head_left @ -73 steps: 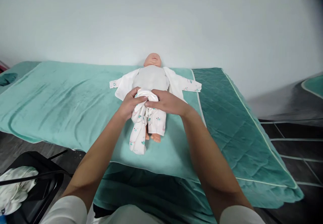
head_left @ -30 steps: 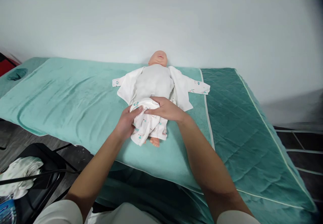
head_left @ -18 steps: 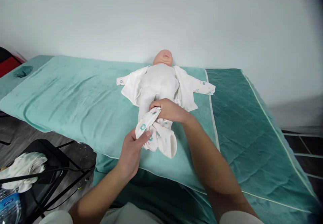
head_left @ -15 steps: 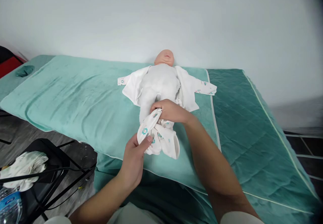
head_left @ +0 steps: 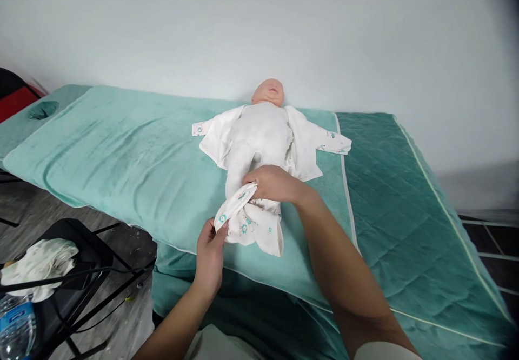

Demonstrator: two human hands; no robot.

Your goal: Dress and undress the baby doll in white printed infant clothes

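A baby doll [head_left: 261, 127] with a white cloth body lies on its back, head toward the wall. Its arms are in a white printed jacket [head_left: 306, 149] that is spread wide at the front. Around the doll's lower legs are bunched white baby pants [head_left: 257, 230] with small coloured prints. My left hand [head_left: 211, 249] pinches the pants' edge at the near left. My right hand [head_left: 271, 182] grips the upper part of the same fabric by the doll's leg, its fingertips partly hidden. The doll's feet are covered by the cloth.
A green padded bed [head_left: 133, 154] runs along a white wall [head_left: 259, 30], with a darker quilted cover [head_left: 389, 198] at the right. On the lower left stands a black folding chair [head_left: 87, 246] holding a crumpled cloth [head_left: 44, 265]. A plastic bottle [head_left: 18, 325] is beside it.
My left hand has moved slightly left, drawing the pants' fabric into a tauter band. My right hand keeps its hold, a little lower in view. The whole view has shifted slightly.
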